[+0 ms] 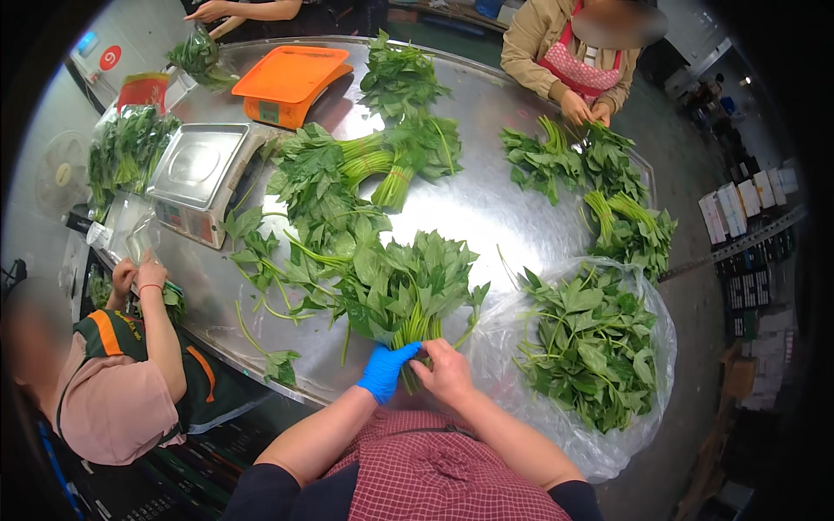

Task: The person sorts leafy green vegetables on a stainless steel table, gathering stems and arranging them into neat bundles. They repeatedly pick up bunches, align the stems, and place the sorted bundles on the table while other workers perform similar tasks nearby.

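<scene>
A bunch of leafy green stems [414, 286] is held upright at the table's near edge, leaves pointing away from me. My left hand [384, 371], in a blue glove, grips its stems from the left. Bare, my right hand [446, 371] pinches the same stems from the other side, thumb and fingers close to the glove. Loose leafy stems [260, 260] lie to the left of the bunch. On the right, an opened clear plastic bag [495, 352] holds a heap of loose greens [593, 345].
Tied bunches [371, 163] lie mid-table, near a metal-topped scale [202, 163] and an orange scale [287, 78]. More bunches [619, 221] line the right side of the metal table [482, 182]. People work at the left [117, 391], far right [567, 58] and far left [254, 10].
</scene>
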`<state>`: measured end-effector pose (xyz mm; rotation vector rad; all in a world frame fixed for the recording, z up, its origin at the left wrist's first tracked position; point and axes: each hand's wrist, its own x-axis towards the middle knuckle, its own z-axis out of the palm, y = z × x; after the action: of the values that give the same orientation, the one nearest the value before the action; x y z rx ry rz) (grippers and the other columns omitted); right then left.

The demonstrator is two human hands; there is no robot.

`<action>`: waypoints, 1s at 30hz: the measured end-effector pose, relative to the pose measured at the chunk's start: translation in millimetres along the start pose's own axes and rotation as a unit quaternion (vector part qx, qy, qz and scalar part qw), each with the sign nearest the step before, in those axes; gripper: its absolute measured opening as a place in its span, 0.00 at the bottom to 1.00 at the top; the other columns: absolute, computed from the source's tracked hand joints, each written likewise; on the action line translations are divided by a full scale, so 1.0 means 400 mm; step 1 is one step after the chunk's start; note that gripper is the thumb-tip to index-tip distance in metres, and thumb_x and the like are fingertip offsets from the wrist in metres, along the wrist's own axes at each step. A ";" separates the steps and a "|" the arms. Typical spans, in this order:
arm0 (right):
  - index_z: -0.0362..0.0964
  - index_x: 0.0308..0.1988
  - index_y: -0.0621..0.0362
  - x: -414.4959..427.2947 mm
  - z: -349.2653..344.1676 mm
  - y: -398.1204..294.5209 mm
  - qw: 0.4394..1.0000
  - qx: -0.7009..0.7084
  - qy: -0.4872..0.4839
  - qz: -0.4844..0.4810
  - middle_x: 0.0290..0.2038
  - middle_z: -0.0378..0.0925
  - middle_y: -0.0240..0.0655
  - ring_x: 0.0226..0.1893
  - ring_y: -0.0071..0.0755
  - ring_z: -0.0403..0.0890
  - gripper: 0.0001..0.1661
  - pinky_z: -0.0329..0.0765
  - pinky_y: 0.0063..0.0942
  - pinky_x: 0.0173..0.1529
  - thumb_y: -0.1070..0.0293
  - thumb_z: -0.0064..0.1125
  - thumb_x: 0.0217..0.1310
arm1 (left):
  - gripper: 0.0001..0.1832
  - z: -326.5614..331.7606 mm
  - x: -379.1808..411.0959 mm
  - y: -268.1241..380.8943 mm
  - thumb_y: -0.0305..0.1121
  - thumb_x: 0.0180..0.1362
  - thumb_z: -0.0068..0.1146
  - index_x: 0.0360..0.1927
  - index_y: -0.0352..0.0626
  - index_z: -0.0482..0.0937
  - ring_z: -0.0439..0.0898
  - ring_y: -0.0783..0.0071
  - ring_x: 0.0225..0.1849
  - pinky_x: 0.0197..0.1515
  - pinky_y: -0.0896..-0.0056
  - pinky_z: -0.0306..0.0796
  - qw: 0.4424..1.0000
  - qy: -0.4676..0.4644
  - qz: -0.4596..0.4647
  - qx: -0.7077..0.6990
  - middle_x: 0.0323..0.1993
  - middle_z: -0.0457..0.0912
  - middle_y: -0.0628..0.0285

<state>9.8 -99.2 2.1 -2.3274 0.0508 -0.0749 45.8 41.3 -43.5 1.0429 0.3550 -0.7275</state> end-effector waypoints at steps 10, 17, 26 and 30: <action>0.72 0.41 0.62 0.144 -0.061 0.028 0.968 0.195 0.069 0.141 0.25 0.75 0.31 0.22 0.18 0.72 0.14 0.70 0.19 0.28 0.71 0.63 0.54 | 0.22 -0.046 0.034 -0.032 0.28 0.59 0.58 0.57 0.37 0.71 0.75 0.69 0.52 0.54 0.68 0.70 1.000 -0.002 0.025 0.000 0.52 0.76 0.60; 0.75 0.34 0.63 0.079 0.025 0.139 0.953 0.202 -0.055 0.220 0.24 0.78 0.34 0.25 0.26 0.78 0.15 0.75 0.27 0.32 0.61 0.65 0.53 | 0.22 -0.058 0.034 -0.057 0.33 0.59 0.60 0.56 0.37 0.72 0.76 0.71 0.50 0.54 0.70 0.70 0.999 -0.008 0.016 -0.031 0.51 0.78 0.61; 0.69 0.36 0.61 0.058 0.069 0.123 0.940 0.276 -0.003 0.201 0.23 0.71 0.26 0.19 0.15 0.69 0.09 0.67 0.16 0.22 0.71 0.61 0.58 | 0.20 -0.060 0.020 -0.039 0.30 0.61 0.56 0.55 0.35 0.73 0.77 0.70 0.51 0.55 0.70 0.70 0.997 -0.020 -0.040 -0.066 0.51 0.78 0.59; 0.69 0.36 0.60 0.059 0.072 0.112 0.927 0.292 0.078 0.224 0.25 0.70 0.26 0.19 0.14 0.67 0.09 0.66 0.15 0.24 0.73 0.61 0.57 | 0.21 -0.033 0.012 -0.004 0.29 0.60 0.56 0.56 0.35 0.71 0.76 0.69 0.52 0.57 0.68 0.69 0.991 -0.050 -0.055 -0.111 0.53 0.76 0.59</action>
<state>34.9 -110.5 -49.6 -1.6619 0.5624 -0.0372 49.1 50.8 -53.5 0.7777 0.4004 -0.8164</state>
